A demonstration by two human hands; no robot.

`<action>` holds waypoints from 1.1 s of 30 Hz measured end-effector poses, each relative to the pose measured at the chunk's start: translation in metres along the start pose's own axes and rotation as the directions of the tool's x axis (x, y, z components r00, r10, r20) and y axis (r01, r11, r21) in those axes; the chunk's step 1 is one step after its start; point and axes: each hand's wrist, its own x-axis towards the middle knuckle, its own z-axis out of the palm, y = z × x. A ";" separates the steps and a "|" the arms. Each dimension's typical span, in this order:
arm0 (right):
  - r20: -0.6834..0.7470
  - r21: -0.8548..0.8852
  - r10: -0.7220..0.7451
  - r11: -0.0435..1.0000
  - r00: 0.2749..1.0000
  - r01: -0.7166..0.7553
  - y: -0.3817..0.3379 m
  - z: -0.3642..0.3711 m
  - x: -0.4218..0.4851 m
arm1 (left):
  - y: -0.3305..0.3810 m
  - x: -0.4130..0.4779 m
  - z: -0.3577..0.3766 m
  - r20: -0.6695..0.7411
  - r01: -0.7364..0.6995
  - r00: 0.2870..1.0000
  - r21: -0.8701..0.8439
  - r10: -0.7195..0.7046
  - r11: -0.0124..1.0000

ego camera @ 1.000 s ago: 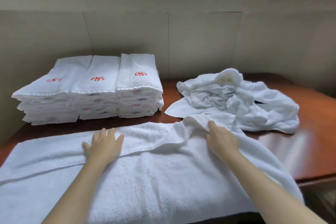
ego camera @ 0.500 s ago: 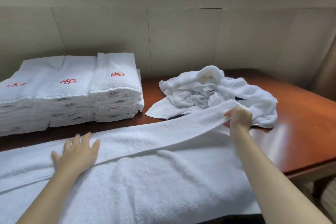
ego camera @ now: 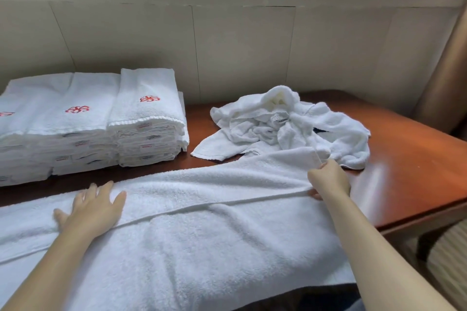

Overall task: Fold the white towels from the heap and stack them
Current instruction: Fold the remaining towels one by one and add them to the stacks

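A large white towel lies spread across the near side of the wooden table, its far long edge folded over toward me. My left hand presses flat on the folded strip at the left. My right hand grips the right end of that folded strip, near its corner. A crumpled heap of white towels sits behind my right hand. Three stacks of folded white towels with red logos stand at the back left.
A pale panelled wall runs behind the table under a window sill. The table's right edge drops off beside a striped seat cushion. Bare wood shows right of the heap.
My right hand went from resting flat on the towel to gripping the folded edge and drew it out to the right. The view shifted right. My left hand stayed pressed flat.
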 end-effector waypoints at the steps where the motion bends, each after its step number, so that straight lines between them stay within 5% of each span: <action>1: 0.019 -0.081 -0.009 0.997 1.000 0.010 0.000 0.000 -0.002 | -0.001 0.000 -0.001 0.004 -0.003 1.000 -0.002 0.003 1.000; 5: -0.014 -0.476 -0.045 0.879 0.999 0.033 -0.014 0.002 -0.010 | -0.002 -0.003 -0.001 0.038 -0.016 0.999 0.002 0.016 1.000; 9: -0.114 -0.582 -0.437 0.757 0.892 0.297 -0.037 0.021 -0.033 | 0.009 -0.007 -0.010 -0.067 -0.104 0.992 0.094 0.110 0.990; 12: 0.143 -0.472 -0.727 0.547 0.672 0.692 -0.045 0.055 -0.054 | 0.032 -0.023 -0.005 -0.022 -0.498 0.867 -0.040 0.497 0.866; 14: 0.398 -0.358 -0.727 0.439 0.560 0.824 -0.041 0.081 -0.066 | 0.049 -0.038 0.006 0.071 -0.622 0.779 -0.033 0.623 0.782; 17: 0.604 -0.351 -0.588 0.410 0.538 0.842 -0.028 0.102 -0.067 | 0.054 -0.043 0.016 0.069 -0.624 0.781 0.053 0.621 0.779; 19: 0.637 -0.332 -0.564 0.414 0.526 0.847 -0.024 0.102 -0.059 | 0.049 -0.044 0.013 -0.088 -0.660 0.747 0.027 0.660 0.751; 22: 0.650 -0.254 -0.630 0.347 0.425 0.903 -0.023 0.097 -0.055 | 0.049 -0.048 0.010 -0.391 -0.823 0.483 0.104 0.784 0.558; 24: 0.592 -0.223 -0.736 0.242 0.328 0.944 -0.022 0.095 -0.059 | 0.051 -0.052 0.011 -0.435 -0.847 0.393 0.172 0.811 0.503; 27: 0.468 -0.229 -0.851 0.142 0.237 0.963 -0.021 0.095 -0.063 | 0.052 -0.054 0.010 -0.469 -0.847 0.365 0.193 0.805 0.496; 31: 0.471 -0.231 -0.857 0.107 0.207 0.967 -0.019 0.092 -0.066 | 0.048 -0.059 0.008 -0.457 -0.859 0.364 0.171 0.811 0.482; 33: 0.434 -0.224 -0.866 0.165 0.250 0.960 -0.017 0.090 -0.066 | 0.046 -0.061 0.008 -0.435 -0.870 0.388 0.118 0.813 0.478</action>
